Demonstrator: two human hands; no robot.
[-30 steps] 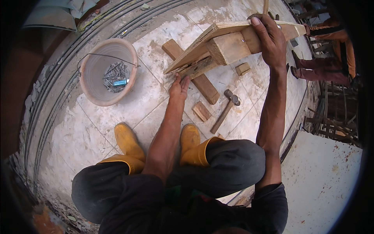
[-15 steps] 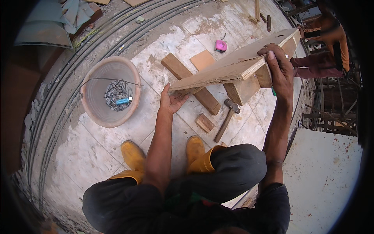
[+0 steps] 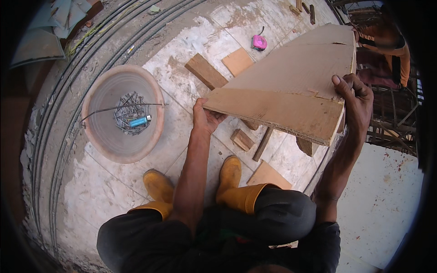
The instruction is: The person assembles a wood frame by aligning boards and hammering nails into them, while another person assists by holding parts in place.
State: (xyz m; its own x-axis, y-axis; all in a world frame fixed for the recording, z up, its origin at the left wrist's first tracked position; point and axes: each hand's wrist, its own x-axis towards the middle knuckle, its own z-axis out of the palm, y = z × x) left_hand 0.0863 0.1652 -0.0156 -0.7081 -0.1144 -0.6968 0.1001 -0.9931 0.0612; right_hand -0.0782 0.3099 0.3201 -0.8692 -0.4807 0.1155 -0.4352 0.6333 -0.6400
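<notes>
A long plywood panel [image 3: 291, 68] slants up from my left hand toward the far right, its broad brown face turned up to me. My left hand [image 3: 207, 119] grips its near left corner, thumb on top and fingers underneath. At the right end my right hand [image 3: 357, 98] clasps the edge, thumb on the face. A wooden block [image 3: 307, 146] shows under the near edge. Below the panel, the hammer handle [image 3: 262, 145] lies on the floor; its head is hidden. Beside it sits a small wood block [image 3: 242, 140].
On the left stands a bucket [image 3: 91, 136] holding loose nails [image 3: 132, 107] and a blue lighter-like item [image 3: 140, 121]. Beyond lie a pink tape measure [image 3: 259, 42], a timber piece [image 3: 205, 70] and long bars [image 3: 59, 132]. Another person [image 3: 393, 54] is at the panel's far end.
The panel has tilted, turning its broad face up and covering the hammer head. My right hand has moved right and slightly down with it; my left hand keeps its corner.
</notes>
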